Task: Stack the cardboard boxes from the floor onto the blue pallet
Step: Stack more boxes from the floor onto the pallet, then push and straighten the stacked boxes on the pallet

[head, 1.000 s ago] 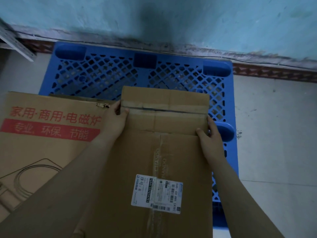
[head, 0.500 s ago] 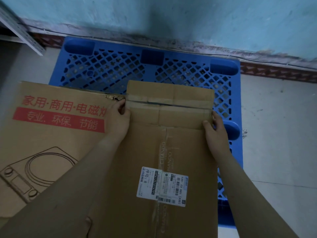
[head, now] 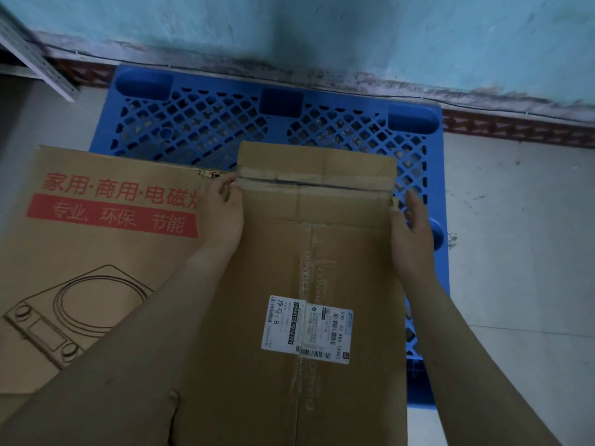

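Note:
A plain cardboard box (head: 322,239) with a white shipping label lies over the right half of the blue pallet (head: 206,127), its far end reaching toward the wall. My left hand (head: 223,210) curls over the box's left edge near the far end. My right hand (head: 409,230) presses on the right edge, thumb on top and fingers stretched along the side. A larger cardboard box with red print (head: 96,252) sits to the left and touches the plain box. Its far edge overlaps the pallet's left part.
The pallet's far edge stands close to a teal wall (head: 354,37). A grey perforated metal rail (head: 29,56) slants in at the upper left. Pale floor tiles (head: 521,252) spread to the right of the pallet.
The plain box has slid a little farther over the pallet, both hands moving with it. My right hand's fingers have straightened along the box's side.

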{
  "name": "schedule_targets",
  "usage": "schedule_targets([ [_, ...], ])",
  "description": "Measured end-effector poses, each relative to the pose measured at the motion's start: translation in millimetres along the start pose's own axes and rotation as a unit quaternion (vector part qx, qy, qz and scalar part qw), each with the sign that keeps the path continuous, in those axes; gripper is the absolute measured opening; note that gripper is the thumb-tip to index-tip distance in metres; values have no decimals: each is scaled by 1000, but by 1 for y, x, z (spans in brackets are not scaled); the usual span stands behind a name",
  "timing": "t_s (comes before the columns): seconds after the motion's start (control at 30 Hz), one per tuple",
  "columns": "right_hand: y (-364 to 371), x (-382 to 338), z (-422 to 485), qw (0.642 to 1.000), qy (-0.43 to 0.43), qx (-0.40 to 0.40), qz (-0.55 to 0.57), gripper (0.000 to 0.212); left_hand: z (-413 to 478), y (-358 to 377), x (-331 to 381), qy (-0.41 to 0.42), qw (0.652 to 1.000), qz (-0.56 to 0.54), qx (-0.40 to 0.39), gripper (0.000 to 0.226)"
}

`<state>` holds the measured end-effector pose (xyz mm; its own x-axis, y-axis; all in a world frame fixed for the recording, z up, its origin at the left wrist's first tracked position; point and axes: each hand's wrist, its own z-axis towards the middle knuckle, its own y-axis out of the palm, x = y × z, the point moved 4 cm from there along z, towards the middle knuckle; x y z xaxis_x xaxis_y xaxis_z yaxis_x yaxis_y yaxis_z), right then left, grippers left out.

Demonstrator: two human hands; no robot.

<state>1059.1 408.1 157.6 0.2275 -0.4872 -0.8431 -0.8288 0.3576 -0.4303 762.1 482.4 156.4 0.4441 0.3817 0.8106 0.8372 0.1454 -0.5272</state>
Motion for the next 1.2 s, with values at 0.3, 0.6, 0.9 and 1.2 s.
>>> schedule_targets([
  [0.3, -10, 7, -56, 998, -16, 56, 25, 50, -46, -33, -11, 40, 999, -9, 9, 28],
  [0.6, -20, 51, -217, 997, -69, -9, -24, 47, -193, -94, -85, 3, 994, -106, 34, 32],
  [0.9, -56, 71, -360, 998, -59, 7, 33, 47, -317, -157, -111, 2, 990, -137, -23, 32],
  [1.2, -13, 159, -381, 989, -128, 75, 9, 51, -333, -131, -217, 95, 984, -153, -13, 37],
])
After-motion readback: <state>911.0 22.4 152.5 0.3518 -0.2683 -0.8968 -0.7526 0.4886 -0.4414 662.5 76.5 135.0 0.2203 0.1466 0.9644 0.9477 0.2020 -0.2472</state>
